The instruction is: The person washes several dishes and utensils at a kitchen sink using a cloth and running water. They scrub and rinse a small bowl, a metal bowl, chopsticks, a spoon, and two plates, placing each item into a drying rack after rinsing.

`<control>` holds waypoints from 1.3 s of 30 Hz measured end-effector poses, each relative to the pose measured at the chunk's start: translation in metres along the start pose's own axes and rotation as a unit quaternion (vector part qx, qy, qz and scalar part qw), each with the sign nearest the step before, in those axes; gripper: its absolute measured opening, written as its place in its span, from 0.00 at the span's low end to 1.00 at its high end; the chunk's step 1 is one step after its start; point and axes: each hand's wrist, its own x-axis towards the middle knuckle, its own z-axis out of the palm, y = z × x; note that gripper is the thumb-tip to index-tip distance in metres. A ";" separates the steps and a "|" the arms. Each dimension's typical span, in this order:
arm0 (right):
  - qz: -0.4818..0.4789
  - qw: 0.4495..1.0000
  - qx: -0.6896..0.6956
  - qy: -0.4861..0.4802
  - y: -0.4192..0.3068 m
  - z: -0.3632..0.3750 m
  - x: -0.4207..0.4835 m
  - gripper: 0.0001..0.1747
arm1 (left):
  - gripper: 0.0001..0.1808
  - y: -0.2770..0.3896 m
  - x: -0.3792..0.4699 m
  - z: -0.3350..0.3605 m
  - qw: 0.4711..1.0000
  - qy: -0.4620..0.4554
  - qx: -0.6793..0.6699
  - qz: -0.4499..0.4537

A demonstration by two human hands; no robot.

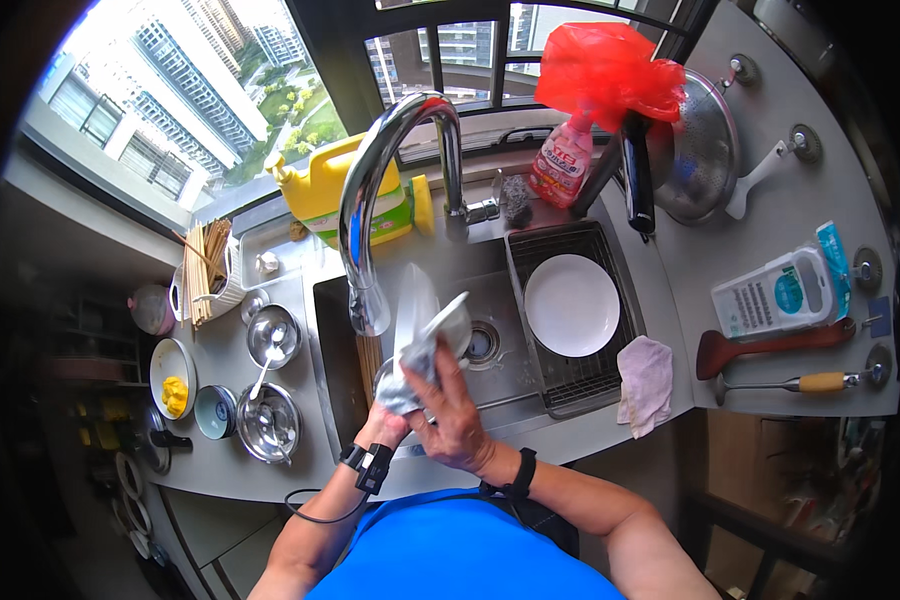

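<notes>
Over the steel sink [510, 401], my right hand [454, 416] presses a wet grey-white cloth [409, 375] against a white dish [450, 322]. My left hand [390, 426] is beneath the cloth and dish, its fingers mostly hidden. Another pale, blurred dish shape [414, 304] stands just left of the white one; whether it is a second dish is unclear. The chrome faucet [367, 307] arches above, its spout left of the dishes. A white plate [571, 305] lies in the black wire drain basket [544, 397] at the sink's right. Wooden chopsticks [369, 367] lie in the sink's left part.
Steel bowls [270, 424], blue bowls [216, 412] and a plate with a yellow item [172, 367] stand left. Behind are a yellow detergent jug [330, 187] and a pink spray bottle [562, 165]. A pink cloth [645, 382] hangs over the counter's front edge; a brown spatula [772, 349] lies right.
</notes>
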 end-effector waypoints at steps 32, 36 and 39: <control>0.204 0.971 0.114 0.045 0.083 0.051 0.042 0.27 | 0.05 0.003 -0.004 -0.014 0.923 0.141 -0.338 -0.120; 0.458 0.831 0.312 0.050 0.113 0.081 0.017 0.22 | 0.04 0.004 0.000 -0.014 0.928 0.140 -0.328 -0.111; 0.474 0.832 0.288 0.007 0.094 0.089 -0.022 0.19 | 0.04 0.008 0.003 -0.026 0.958 0.149 -0.239 -0.060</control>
